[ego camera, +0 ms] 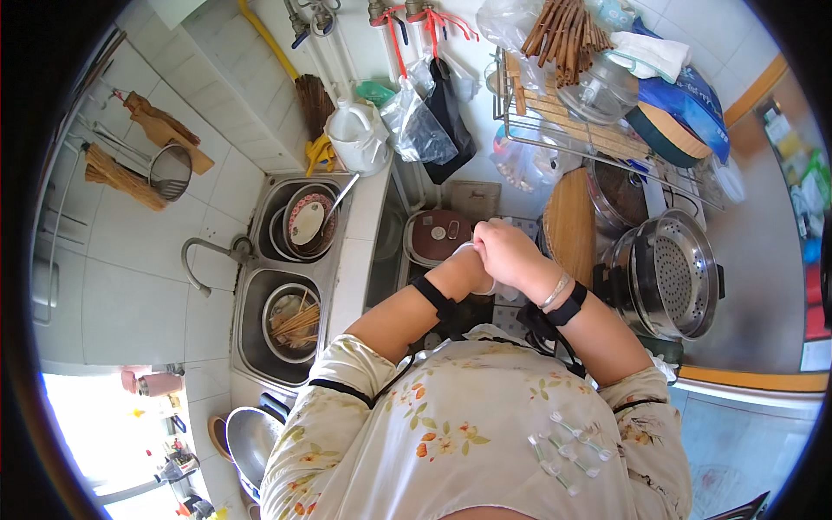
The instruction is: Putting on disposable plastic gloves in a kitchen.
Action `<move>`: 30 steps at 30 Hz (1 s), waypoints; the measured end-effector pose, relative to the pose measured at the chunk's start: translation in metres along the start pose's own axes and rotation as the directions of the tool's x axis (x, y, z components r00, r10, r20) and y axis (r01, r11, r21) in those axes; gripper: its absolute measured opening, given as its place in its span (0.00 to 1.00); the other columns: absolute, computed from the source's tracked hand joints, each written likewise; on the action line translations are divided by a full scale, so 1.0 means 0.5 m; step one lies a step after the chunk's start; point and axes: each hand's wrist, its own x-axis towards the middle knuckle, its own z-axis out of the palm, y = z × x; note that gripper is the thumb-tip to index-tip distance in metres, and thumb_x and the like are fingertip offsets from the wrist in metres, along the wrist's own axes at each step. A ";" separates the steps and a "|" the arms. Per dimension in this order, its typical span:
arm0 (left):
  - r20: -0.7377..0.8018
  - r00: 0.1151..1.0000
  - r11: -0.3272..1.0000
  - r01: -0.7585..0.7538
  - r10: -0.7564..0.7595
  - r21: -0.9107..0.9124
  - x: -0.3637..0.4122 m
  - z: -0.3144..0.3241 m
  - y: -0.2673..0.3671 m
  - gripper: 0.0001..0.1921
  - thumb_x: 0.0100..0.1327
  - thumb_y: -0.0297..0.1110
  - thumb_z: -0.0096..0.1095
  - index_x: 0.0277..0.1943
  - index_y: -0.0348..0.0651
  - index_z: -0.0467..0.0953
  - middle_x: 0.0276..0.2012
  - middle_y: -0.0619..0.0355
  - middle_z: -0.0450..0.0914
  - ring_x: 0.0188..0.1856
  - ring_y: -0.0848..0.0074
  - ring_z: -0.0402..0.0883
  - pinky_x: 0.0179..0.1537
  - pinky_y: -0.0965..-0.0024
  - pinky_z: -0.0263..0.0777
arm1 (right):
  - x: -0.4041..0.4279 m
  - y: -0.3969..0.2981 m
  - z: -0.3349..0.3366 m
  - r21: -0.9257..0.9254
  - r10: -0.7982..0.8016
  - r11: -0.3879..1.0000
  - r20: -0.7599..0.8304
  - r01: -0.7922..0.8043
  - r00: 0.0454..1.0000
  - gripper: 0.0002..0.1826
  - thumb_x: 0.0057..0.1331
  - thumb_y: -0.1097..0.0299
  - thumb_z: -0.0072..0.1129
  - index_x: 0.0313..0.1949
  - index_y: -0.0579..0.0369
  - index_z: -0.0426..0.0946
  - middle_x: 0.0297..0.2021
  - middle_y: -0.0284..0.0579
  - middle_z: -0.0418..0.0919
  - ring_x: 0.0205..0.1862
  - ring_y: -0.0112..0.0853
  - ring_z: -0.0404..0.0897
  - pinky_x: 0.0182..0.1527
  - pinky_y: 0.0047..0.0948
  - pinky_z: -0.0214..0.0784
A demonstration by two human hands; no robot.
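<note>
My right hand [510, 250] is in front of me, with its fingers closed at my left wrist. It pinches the edge of a thin white glove [503, 290], which shows around my left hand [473, 268]. Most of the left hand is hidden behind the right one, so its fingers cannot be made out. Beyond both hands, against the wall, sits a brown-lidded rice cooker [437, 235]. A round wooden cutting board [569, 227] stands on edge just right of my right hand.
To the left, a double sink holds stacked bowls [305, 222] and a metal basin with chopsticks [292, 323], below a faucet [207, 276]. Stacked steamer pots [676, 276] stand at right under a loaded wire rack [585, 143]. A white jug [357, 136] stands beyond the sink.
</note>
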 end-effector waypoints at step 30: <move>0.311 0.689 0.601 -0.724 0.655 0.339 -0.092 -0.035 0.086 0.06 0.52 0.37 0.63 0.25 0.47 0.81 0.27 0.62 0.81 0.40 0.64 0.81 0.43 0.53 0.72 | -0.042 0.097 0.018 0.298 -0.057 0.953 0.328 -0.046 0.943 0.22 0.74 0.56 0.55 0.28 0.62 0.80 0.22 0.54 0.78 0.23 0.45 0.74 0.32 0.38 0.71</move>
